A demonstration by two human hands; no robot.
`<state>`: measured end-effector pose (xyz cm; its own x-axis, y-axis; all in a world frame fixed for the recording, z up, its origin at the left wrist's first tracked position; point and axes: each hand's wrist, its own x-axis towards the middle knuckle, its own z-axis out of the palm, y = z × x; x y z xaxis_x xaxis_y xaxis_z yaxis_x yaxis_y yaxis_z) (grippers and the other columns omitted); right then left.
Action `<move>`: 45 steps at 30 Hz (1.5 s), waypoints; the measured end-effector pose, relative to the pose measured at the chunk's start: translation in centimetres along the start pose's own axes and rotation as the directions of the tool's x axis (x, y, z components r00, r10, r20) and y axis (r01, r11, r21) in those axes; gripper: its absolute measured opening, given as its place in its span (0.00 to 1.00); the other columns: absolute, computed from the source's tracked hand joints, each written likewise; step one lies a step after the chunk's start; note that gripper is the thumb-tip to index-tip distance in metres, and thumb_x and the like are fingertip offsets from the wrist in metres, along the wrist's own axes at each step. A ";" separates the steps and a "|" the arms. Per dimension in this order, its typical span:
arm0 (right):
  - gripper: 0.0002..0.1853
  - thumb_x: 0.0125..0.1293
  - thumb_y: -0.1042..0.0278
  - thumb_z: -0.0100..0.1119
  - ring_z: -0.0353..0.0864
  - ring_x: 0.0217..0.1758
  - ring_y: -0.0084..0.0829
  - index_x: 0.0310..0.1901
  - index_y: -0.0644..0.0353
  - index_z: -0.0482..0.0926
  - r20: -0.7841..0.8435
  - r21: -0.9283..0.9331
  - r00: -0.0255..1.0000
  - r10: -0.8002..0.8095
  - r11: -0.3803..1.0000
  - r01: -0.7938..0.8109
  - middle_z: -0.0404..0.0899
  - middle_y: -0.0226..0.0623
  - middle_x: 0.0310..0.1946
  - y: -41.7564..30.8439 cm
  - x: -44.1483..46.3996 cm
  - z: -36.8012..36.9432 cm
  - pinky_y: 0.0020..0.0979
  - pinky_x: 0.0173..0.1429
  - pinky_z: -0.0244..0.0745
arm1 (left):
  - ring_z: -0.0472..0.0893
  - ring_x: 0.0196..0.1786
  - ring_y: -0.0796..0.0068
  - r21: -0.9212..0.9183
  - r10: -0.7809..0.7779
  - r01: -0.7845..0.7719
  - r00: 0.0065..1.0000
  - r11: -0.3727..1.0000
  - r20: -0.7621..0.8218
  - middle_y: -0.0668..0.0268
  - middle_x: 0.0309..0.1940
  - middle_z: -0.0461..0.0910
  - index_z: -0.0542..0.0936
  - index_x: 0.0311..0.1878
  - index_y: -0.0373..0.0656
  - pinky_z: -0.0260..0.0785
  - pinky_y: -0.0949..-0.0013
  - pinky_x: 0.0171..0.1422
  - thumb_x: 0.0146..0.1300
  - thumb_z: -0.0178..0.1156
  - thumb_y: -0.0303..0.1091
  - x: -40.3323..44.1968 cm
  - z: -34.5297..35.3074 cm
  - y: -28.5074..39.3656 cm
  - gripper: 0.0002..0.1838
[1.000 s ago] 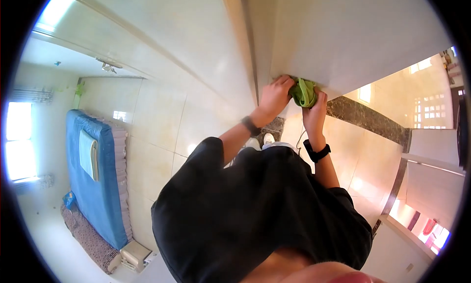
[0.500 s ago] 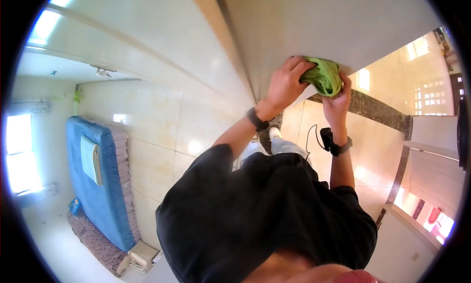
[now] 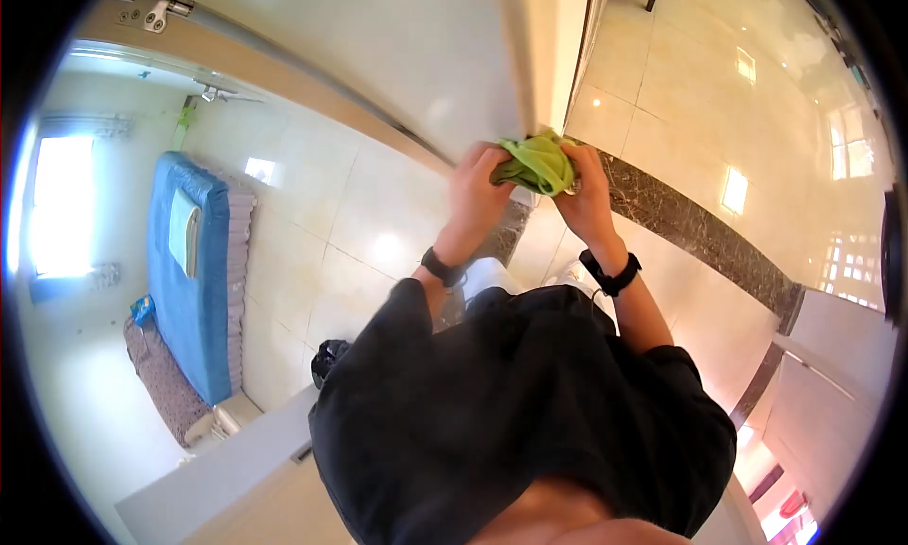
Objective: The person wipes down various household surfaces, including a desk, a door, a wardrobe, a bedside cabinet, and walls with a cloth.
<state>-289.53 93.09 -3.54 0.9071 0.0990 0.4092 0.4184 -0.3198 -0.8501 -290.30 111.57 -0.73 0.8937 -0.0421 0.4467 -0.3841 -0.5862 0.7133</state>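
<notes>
A bunched green cloth (image 3: 539,165) is held between my two hands, close to the end of a pale upright panel (image 3: 426,53). My left hand (image 3: 480,190) grips the cloth's left side, its fingers curled over it. On the other side my right hand (image 3: 586,190) has its fingers and thumb closed on the cloth. Each wrist wears a black band. The face of the cloth toward the panel is hidden.
At the left stands a bed with a blue cover (image 3: 189,280) and a folded pale towel (image 3: 184,233). A black bag (image 3: 328,361) lies on the tiled floor. A dark marble strip (image 3: 700,233) crosses the floor at the right.
The view has turned, and the panel's end and the room beyond now show. Both hands, still on the cloth, have moved left in the view. The black bag has come into sight.
</notes>
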 end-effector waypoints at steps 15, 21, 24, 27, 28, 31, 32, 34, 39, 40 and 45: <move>0.32 0.49 0.85 0.69 0.74 0.45 0.37 0.59 0.61 0.72 0.240 0.357 0.892 -0.382 0.890 0.285 0.71 0.41 0.43 -4.8 10.3 -6.3 0.29 0.48 0.71 | 0.79 0.43 0.56 0.291 0.132 0.046 0.815 0.956 -0.565 0.56 0.43 0.78 0.78 0.43 0.36 0.74 0.66 0.46 0.41 0.62 0.13 2.5 1.5 9.3 0.21; 0.31 0.48 0.80 0.72 0.75 0.45 0.41 0.57 0.59 0.73 0.380 0.407 0.821 -0.427 0.874 0.266 0.72 0.42 0.43 0.5 11.0 -5.1 0.32 0.49 0.73 | 0.78 0.41 0.56 0.364 0.144 0.080 0.824 0.928 -0.549 0.56 0.39 0.78 0.77 0.38 0.36 0.72 0.64 0.44 0.38 0.61 0.11 0.8 4.3 6.7 0.20; 0.31 0.47 0.78 0.74 0.74 0.43 0.41 0.55 0.59 0.73 0.452 0.436 0.776 -0.439 0.868 0.237 0.71 0.42 0.42 3.9 10.7 -4.0 0.33 0.45 0.73 | 0.78 0.40 0.58 0.419 0.136 0.105 0.853 0.902 -0.505 0.58 0.39 0.78 0.77 0.38 0.36 0.72 0.65 0.45 0.41 0.64 0.12 -0.5 5.8 4.8 0.18; 0.33 0.46 0.75 0.76 0.76 0.46 0.43 0.56 0.57 0.72 0.515 0.421 0.742 -0.428 0.881 0.216 0.72 0.44 0.44 6.2 10.4 -3.3 0.34 0.47 0.74 | 0.78 0.41 0.52 0.479 0.181 0.103 0.841 0.872 -0.510 0.58 0.38 0.78 0.77 0.36 0.40 0.73 0.58 0.42 0.35 0.63 0.17 -0.9 7.4 3.8 0.19; 0.34 0.47 0.74 0.76 0.76 0.46 0.44 0.58 0.56 0.71 0.547 0.415 0.722 -0.423 0.886 0.205 0.72 0.44 0.45 6.6 10.5 -3.5 0.35 0.47 0.75 | 0.78 0.40 0.53 0.495 0.187 0.110 0.838 0.862 -0.512 0.59 0.38 0.78 0.78 0.36 0.41 0.73 0.58 0.42 0.36 0.64 0.18 -1.1 7.8 3.8 0.18; 0.34 0.48 0.72 0.76 0.76 0.46 0.44 0.58 0.53 0.71 0.552 0.451 0.701 -0.452 0.868 0.205 0.73 0.44 0.47 8.0 11.5 -3.4 0.36 0.46 0.76 | 0.79 0.39 0.55 0.558 0.207 0.139 0.833 0.818 -0.512 0.61 0.37 0.77 0.78 0.37 0.44 0.73 0.59 0.41 0.40 0.67 0.18 -0.4 9.0 3.4 0.18; 0.34 0.48 0.72 0.75 0.76 0.46 0.44 0.58 0.53 0.72 0.587 0.452 0.671 -0.454 0.871 0.194 0.73 0.44 0.47 8.1 12.3 -3.7 0.36 0.46 0.76 | 0.79 0.39 0.55 0.565 0.201 0.158 0.831 0.810 -0.520 0.61 0.37 0.77 0.78 0.37 0.44 0.73 0.59 0.41 0.40 0.67 0.18 -0.3 9.4 3.5 0.18; 0.33 0.48 0.72 0.75 0.76 0.46 0.45 0.58 0.52 0.72 0.652 0.458 0.600 -0.464 0.871 0.177 0.73 0.44 0.47 7.9 14.4 -4.5 0.36 0.46 0.76 | 0.78 0.39 0.55 0.583 0.193 0.198 0.820 0.788 -0.539 0.61 0.37 0.77 0.78 0.37 0.44 0.73 0.59 0.41 0.40 0.68 0.18 0.1 10.4 3.6 0.18; 0.34 0.48 0.73 0.73 0.78 0.48 0.47 0.60 0.49 0.73 0.505 0.619 0.565 -0.652 0.730 0.289 0.74 0.45 0.50 6.8 19.2 -4.9 0.36 0.49 0.78 | 0.76 0.43 0.58 0.666 0.320 0.264 0.717 0.697 -0.619 0.64 0.43 0.76 0.79 0.41 0.44 0.71 0.59 0.48 0.48 0.69 0.22 3.6 11.8 6.0 0.16; 0.34 0.49 0.74 0.72 0.79 0.50 0.47 0.61 0.47 0.74 0.466 0.650 0.577 -0.671 0.702 0.291 0.74 0.45 0.52 6.2 20.0 -5.0 0.36 0.50 0.79 | 0.75 0.45 0.58 0.688 0.356 0.276 0.694 0.672 -0.626 0.64 0.44 0.76 0.79 0.42 0.44 0.71 0.60 0.48 0.49 0.70 0.22 5.1 11.8 7.2 0.16; 0.35 0.47 0.75 0.74 0.80 0.51 0.46 0.60 0.47 0.75 0.267 0.711 0.666 -0.696 0.609 0.351 0.76 0.44 0.52 5.0 26.1 -5.0 0.35 0.49 0.79 | 0.74 0.48 0.56 0.668 0.423 0.329 0.571 0.667 -0.703 0.58 0.48 0.75 0.80 0.46 0.40 0.69 0.58 0.53 0.49 0.66 0.21 13.1 12.1 10.2 0.18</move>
<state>-263.97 89.32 4.56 0.3256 0.5400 0.7761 0.6068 0.5102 -0.6095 -279.71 95.20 5.86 0.1850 0.2972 0.9367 0.1930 -0.9456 0.2619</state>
